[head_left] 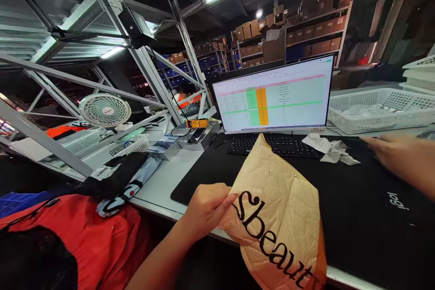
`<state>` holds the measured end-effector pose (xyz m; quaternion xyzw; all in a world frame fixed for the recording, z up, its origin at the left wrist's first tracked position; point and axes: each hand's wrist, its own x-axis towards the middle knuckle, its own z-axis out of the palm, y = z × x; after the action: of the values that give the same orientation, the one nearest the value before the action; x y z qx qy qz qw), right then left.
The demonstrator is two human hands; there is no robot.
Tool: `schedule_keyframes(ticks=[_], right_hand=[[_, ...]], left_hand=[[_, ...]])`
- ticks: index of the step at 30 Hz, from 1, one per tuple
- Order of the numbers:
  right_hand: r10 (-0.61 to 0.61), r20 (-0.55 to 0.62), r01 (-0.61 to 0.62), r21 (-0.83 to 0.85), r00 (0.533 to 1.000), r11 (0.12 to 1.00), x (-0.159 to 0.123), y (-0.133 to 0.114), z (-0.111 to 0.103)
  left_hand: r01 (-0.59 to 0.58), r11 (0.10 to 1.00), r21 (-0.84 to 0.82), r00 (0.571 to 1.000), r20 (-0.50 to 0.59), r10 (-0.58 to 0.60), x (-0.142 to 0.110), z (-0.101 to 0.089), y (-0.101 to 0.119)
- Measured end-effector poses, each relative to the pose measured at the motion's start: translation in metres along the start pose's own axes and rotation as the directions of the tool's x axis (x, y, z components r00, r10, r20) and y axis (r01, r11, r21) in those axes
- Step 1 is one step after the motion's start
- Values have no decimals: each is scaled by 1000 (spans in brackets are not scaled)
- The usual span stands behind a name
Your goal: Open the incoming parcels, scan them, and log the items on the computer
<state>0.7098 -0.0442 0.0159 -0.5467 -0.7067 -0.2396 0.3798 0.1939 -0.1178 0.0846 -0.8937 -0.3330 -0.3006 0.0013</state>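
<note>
My left hand (212,208) is closed on the left edge of a crumpled, yellowish padded mailer (278,204) with large black lettering that reads "beauty" in part. The mailer hangs tilted over the table's front edge, and its upper corner covers part of the black keyboard (292,146). Off to the right, my right hand (397,154) hovers over or rests on the black desk mat (360,208); I cannot tell which. It is somewhat blurred, its fingers stretched to the left, and nothing shows in it. Crumpled white paper (331,148) lies to its left.
A monitor (272,99) with a spreadsheet stands behind the keyboard. A white basket (380,120) of clear plastic pieces sits at back right. On the left are a fan (105,110), a phone on a box (197,136), bagged parcels (132,186) and red cloth (102,231). Another person sits farther back.
</note>
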Motion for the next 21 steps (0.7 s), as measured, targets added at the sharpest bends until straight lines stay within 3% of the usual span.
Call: schedule_keyframes(ticks=[2, 5, 8, 11, 13, 15, 17, 19, 21], right_hand=[[94, 118, -70, -192, 989, 979, -43, 25, 24], [141, 337, -71, -213, 931, 974, -91, 37, 59], [75, 406, 9, -201, 911, 979, -89, 13, 72], [-87, 358, 132, -103, 930, 986, -45, -56, 59], [-189, 319, 151, 141, 929, 979, -14, -118, 49], [-375, 336, 221, 416, 864, 882, 6, -180, 45], [-534, 343, 282, 569, 773, 773, 16, -229, 52], [-606, 383, 283, 630, 697, 723, 19, -260, 65], [-620, 448, 240, 650, 644, 721, 23, -274, 79]], left_hand=[[91, 996, -14, 995, 27, -91, 1, 3, -11], [310, 950, 39, 944, 109, -312, 4, 9, -27], [527, 843, 103, 831, 144, -537, 9, 19, -37], [580, 776, 247, 766, 158, -623, 16, 36, -41], [533, 756, 380, 746, 211, -632, 21, 47, -41], [501, 721, 478, 719, 235, -655, 26, 56, -42], [492, 690, 531, 701, 229, -676, 30, 62, -44], [485, 690, 538, 703, 230, -673, 31, 65, -47], [476, 700, 532, 707, 242, -665, 29, 66, -51]])
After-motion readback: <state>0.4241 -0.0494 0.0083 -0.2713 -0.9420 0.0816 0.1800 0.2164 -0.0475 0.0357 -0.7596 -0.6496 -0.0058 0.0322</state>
